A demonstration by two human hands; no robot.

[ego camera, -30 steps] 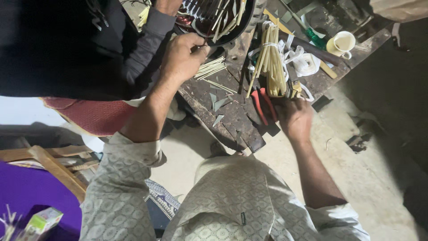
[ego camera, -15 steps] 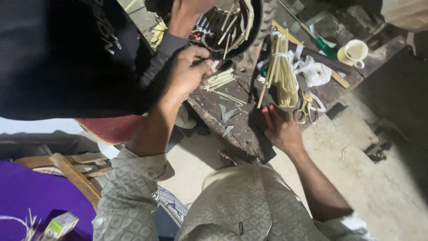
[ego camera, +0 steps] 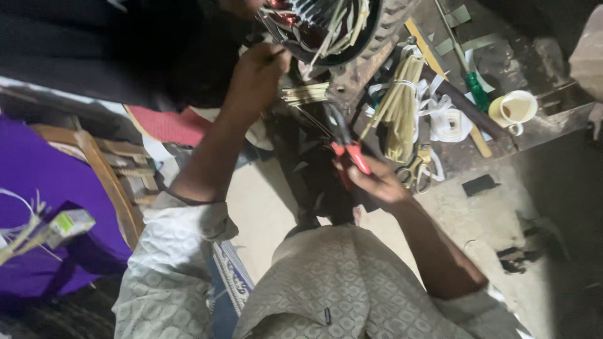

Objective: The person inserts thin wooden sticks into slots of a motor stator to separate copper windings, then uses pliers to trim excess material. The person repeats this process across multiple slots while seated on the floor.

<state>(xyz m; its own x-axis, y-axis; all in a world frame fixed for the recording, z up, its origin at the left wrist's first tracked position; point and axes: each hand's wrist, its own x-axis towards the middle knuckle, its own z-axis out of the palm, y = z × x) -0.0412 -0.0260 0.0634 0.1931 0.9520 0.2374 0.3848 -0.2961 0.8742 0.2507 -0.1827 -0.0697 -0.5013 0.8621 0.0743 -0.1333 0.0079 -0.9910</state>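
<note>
Left hand point(ego camera: 256, 70): we see it raised to the rim of the round motor housing point(ego camera: 326, 28), fingers pinched shut on something thin; what it is we cannot tell
Right hand point(ego camera: 377, 183): curled closed around the red-handled pliers point(ego camera: 347, 147), gripping the handles from below
Pliers' long axis: runs from the red handles in our right palm up and slightly left, dark nose aimed toward the housing
Which hand is nearer: the left one is already at the housing's edge; the right sits lower on the table point(ego camera: 502, 144), well apart from the windings
Between the hands: a small bundle of pale strips point(ego camera: 304, 94) lies just under the housing
Beside the right hand: a bigger tied bundle of pale sticks point(ego camera: 399, 107), scissors point(ego camera: 414, 169), a white tape roll point(ego camera: 451, 124), a cream cup point(ego camera: 515, 108) further off
</note>
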